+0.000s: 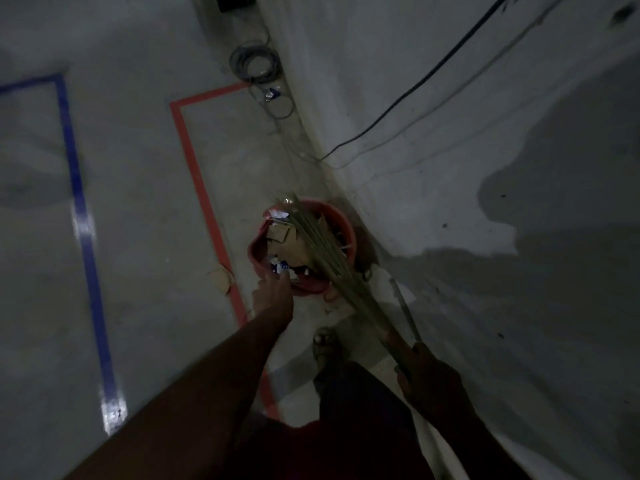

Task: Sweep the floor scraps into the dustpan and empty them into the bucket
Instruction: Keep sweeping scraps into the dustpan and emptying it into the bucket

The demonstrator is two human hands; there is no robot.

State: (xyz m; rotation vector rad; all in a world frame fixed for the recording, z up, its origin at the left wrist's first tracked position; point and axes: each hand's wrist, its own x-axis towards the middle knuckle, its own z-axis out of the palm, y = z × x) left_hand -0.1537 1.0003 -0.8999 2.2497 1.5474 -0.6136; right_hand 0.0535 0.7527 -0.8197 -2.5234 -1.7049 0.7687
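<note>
The left hand (pixel 272 294) reaches to the near rim of the red bucket (pixel 341 216), fingers pinching a paper scrap (pixel 281 267), while the right hand (pixel 427 374) grips a straw broom (pixel 320 251) slanting across the scrap-filled bucket beside the wall (pixel 450 133).

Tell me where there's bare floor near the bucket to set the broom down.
Bare floor lies between the blue tape and the red tape, left of the bucket. It is crowded at the bucket: left hand at its rim, a scrap by the tape, the wall on its right, coiled cables beyond.
</note>
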